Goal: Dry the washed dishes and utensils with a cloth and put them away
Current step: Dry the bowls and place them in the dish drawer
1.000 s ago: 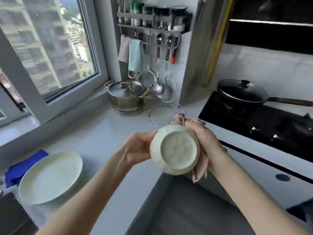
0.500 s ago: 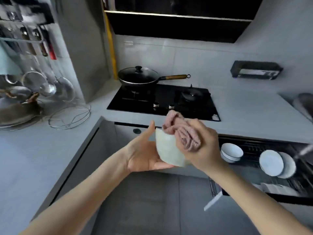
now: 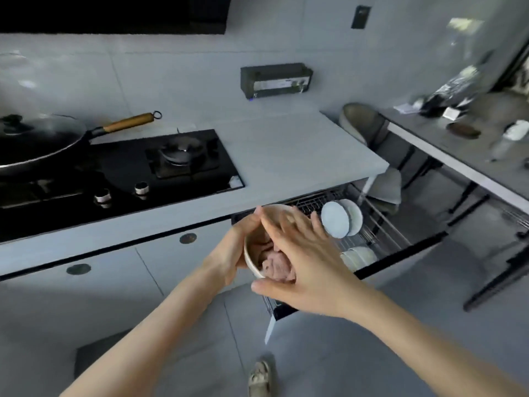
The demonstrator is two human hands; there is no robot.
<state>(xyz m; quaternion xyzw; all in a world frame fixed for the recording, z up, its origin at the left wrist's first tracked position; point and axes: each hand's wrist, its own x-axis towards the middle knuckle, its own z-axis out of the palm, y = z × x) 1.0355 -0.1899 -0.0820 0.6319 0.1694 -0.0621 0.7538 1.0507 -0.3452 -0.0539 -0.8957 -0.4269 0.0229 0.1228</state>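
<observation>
Two hands met over one pale bowl [image 3: 249,263], held in the air just in front of the open drawer [image 3: 400,260] below the surface [image 3: 286,156]. The left hand [image 3: 229,253] cupped the bowl's outer wall, fingers curled round it, tipping the mouth toward the right. The right hand [image 3: 306,253] lay across that mouth with fingers spread and nearly straight. It gripped nothing, only pressing the pink cloth [image 3: 276,269] down inside the bowl (blur hid exactly where the fingertips touched).

Several things could have gone wrong from there. Only the left hand truly held the bowl, and a hard push from the right could have slid a still-damp wall out of that grip and onto the floor [image 3: 315,368]. The cloth was merely pinned, so lifting the right hand carelessly might have let it drop into the drawer. The plates [image 3: 339,220] stood on edge in the rack, with stacked bowls [image 3: 357,256] nearer the front. Lowering the bowl in quickly could have knocked it against them and chipped a rim. Putting it away before the inside was fully wiped would probably have left water among the dry dishes.
</observation>
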